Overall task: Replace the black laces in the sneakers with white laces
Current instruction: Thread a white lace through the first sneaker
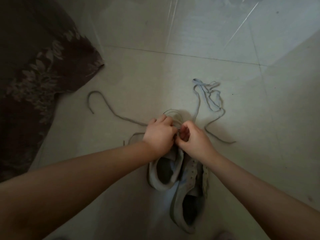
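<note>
Both hands, left hand (pixel 158 134) and right hand (pixel 194 137), have fingers pinched shut on the pale flat lace (pixel 173 113) over the worn grey sneakers (pixel 183 187), and those loose loops could easily knot.

the floor (pixel 225 40) is smooth glazed tile, glossy, with light streaks reflected in the upper right of the frame. the cloth (pixel 34 66) in the upper left is dark woven fabric with a paler leaf pattern, matt. the two sneakers (pixel 180 179) at lower centre look like soft matt fabric, worn. the laces (pixel 199 99) above them are flat woven cord, dull.
</note>
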The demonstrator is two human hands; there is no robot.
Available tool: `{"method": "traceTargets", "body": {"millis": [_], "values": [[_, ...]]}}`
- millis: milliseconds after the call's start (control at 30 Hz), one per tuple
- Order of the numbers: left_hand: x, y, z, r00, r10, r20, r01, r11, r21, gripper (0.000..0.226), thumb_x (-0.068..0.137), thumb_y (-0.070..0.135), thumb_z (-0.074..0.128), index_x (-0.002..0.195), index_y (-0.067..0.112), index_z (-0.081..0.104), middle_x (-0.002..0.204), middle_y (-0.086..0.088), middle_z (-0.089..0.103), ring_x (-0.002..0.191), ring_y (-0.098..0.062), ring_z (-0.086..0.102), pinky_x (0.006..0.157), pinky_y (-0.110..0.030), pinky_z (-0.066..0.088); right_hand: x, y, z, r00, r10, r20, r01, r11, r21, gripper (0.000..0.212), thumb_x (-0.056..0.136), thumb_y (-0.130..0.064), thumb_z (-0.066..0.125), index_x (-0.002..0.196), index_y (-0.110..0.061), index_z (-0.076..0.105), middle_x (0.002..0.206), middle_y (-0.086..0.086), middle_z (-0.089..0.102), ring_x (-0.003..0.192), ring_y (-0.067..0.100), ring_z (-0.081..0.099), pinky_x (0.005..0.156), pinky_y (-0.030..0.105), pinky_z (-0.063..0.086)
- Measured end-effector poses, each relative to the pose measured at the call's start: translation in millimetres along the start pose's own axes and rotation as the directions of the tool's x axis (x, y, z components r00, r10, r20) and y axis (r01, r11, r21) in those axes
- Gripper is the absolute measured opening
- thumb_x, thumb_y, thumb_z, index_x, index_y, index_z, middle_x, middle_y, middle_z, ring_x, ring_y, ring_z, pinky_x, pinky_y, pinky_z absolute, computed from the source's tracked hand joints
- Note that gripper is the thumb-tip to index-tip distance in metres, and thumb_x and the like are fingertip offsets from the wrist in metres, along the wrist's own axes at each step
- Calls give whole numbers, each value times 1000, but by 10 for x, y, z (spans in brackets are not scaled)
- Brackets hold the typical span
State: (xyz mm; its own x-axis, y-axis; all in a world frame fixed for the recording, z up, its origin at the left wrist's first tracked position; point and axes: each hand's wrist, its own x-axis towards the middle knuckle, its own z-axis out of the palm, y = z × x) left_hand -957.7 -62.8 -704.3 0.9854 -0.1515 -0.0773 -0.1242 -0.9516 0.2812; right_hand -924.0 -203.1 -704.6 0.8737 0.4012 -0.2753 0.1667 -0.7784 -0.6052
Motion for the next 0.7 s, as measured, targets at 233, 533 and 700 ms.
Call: {"method": "traceTargets", "body": {"millis": [233, 533, 700], "values": [[-112, -429, -50, 991, -94, -101, 88, 994, -61, 22, 79, 30, 48, 78, 18, 68, 83, -5, 61, 79, -30, 61, 68, -37, 41, -33, 93, -10, 996, 89, -27, -86, 993, 83, 22, 72, -30, 67, 76, -23, 46, 66, -6, 55, 66, 16, 54, 68, 40, 49], [-270, -462, -16, 988, -99, 118, 120, 974, -193, 53, 84, 52, 38, 122, 18, 51, 113, -5, 64, 107, -26, 58, 91, -36, 43, -25, 112, 83, 998, 61, -36, -57, 994, 94, 31, 71, -42, 71, 78, -27, 45, 68, -8, 52, 64, 14, 53, 68, 41, 51], [-155, -304, 47, 985, -108, 134, 115, 992, -42, 41, 91, 47, 46, 118, 16, 43, 120, -5, 58, 111, -26, 54, 91, -36, 39, -83, 73, 54, 999, 4, -36, -3, 999, 42, 40, 68, -44, 75, 86, -29, 42, 79, -11, 49, 68, 9, 52, 69, 37, 51]]}}
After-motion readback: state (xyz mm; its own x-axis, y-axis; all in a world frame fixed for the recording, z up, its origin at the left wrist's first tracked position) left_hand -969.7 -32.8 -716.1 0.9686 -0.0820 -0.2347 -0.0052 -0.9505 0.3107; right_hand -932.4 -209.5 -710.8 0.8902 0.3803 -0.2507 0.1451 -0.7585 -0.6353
